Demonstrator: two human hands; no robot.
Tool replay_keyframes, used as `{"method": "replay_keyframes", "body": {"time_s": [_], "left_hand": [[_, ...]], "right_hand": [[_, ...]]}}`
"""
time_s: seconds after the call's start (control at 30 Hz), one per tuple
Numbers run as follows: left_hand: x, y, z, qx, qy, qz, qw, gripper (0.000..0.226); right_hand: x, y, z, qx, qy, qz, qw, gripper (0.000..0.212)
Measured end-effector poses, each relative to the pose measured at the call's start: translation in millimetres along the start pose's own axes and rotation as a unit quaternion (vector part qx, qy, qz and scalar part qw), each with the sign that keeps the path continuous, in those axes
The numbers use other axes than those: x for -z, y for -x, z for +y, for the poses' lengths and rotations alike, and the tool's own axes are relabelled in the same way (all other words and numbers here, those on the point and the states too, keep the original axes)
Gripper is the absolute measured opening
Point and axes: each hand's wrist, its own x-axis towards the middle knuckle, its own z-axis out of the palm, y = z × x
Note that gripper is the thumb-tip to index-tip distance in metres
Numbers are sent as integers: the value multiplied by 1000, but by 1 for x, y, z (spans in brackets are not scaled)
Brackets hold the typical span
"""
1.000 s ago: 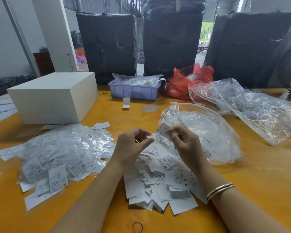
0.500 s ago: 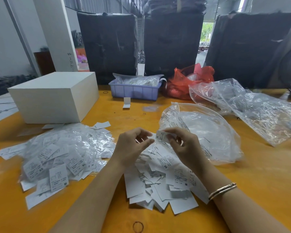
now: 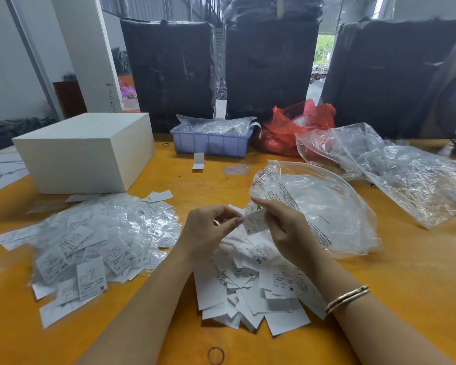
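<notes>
Right grip [image 3: 287,230] pinches a size label [image 3: 254,222] above the loose label pile [image 3: 248,283], left grip [image 3: 208,230] nipping its other edge, likely so the print faces up for reading before sorting

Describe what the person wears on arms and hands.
The left hand and the right hand are bare: no gloves, no rings visible, and no sleeves reach into view. The only thing worn is a thin coppery-gold bangle on the right wrist, seemingly two slim bands. The left wrist carries nothing.
</notes>
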Motion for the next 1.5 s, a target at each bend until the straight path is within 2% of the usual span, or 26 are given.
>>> {"method": "replay_keyframes", "body": {"time_s": [0.13,0.27,0.3,0.37,0.43,0.63,0.77,0.93,1.1,1.33,1.5], "left_hand": [[2,-1,0,13,5,21,1000,15],[2,0,2,14,12,5,1000,2],[2,0,3,12,13,1,1000,7],[3,1,6,5,15,-8,1000,27],[3,2,8,1,15,-13,1000,32],[2,2,11,6,24,-28,999,18],[2,2,11,7,36,-34,999,20],[1,0,6,8,30,-33,999,15],[0,0,1,6,31,-37,999,5],[-2,0,-2,26,60,-43,997,4],[-1,-2,-1,34,98,-23,994,8]], "right_hand": [[0,-2,1,-43,-45,122,991,29],[0,-2,-2,-58,-78,147,984,28],[0,-2,-2,-55,-78,147,984,28],[0,-1,-2,-49,-75,146,985,27],[0,-1,-1,-47,-76,140,986,25],[0,1,0,-43,-94,105,989,26],[2,0,1,-74,-112,145,980,31],[2,1,-3,-86,-151,61,983,37],[0,2,-4,-99,-166,12,981,40],[0,1,-6,-105,-152,-7,983,32],[3,2,-5,-119,-166,1,979,41]]}}
